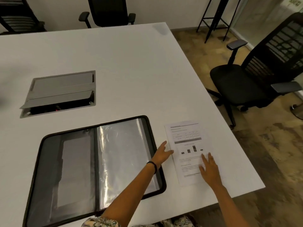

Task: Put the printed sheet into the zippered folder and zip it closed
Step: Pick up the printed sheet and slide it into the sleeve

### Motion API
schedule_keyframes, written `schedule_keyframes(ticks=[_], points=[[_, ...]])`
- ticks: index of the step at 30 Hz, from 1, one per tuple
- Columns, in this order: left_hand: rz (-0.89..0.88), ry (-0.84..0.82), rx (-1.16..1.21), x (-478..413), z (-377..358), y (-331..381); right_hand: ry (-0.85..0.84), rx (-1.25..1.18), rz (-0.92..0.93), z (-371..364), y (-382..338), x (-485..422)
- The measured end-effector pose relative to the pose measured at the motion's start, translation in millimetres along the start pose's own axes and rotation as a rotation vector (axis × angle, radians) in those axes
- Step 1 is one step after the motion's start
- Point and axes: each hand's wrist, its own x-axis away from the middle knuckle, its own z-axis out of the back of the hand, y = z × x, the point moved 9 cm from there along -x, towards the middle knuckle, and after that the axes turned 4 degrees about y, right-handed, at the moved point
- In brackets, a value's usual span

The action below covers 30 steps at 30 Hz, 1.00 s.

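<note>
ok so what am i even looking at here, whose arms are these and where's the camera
There is no machine here: it is one picture from a camera worn on a person's head, looking down, so the two bare arms are that person's own. On the white table lies a zippered folder, unzipped and spread flat, clear sleeves inside. Right of it lies the printed sheet, with a bar chart on it. The right hand rests flat on the sheet; the left hand reaches across the folder's corner, straight fingers at the sheet's left edge. Nothing is gripped. A grey cable hatch is set in the table, and an office chair stands on the right.
</note>
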Motion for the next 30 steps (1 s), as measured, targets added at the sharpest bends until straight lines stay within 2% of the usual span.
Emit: schedule_keyframes(ticks=[6, 11, 14, 19, 23, 26, 30], points=[[-0.068, 0.126, -0.070, -13, -18, -8, -0.018, 0.012, -0.031, -4, -2, 3], [-0.020, 0.228, 0.263, -21, -25, -12, -0.035, 0.009, -0.029, -4, 1, 3], [0.041, 0.266, 0.308, -25, -22, -17, -0.032, -0.007, -0.043, -3, 0, 3], [0.017, 0.116, 0.102, -31, -40, -18, -0.034, -0.017, -0.049, -3, -2, 3], [-0.004, 0.121, 0.005, -35, -40, -21, -0.051, -0.050, -0.069, -2, -2, 2], [-0.079, 0.090, -0.012, -28, -35, -6, -0.003, -0.235, -0.129, 9, -4, 2], [-0.217, 0.033, -0.031, -17, -21, 19, 0.141, -0.526, -0.274, 36, -8, -1]])
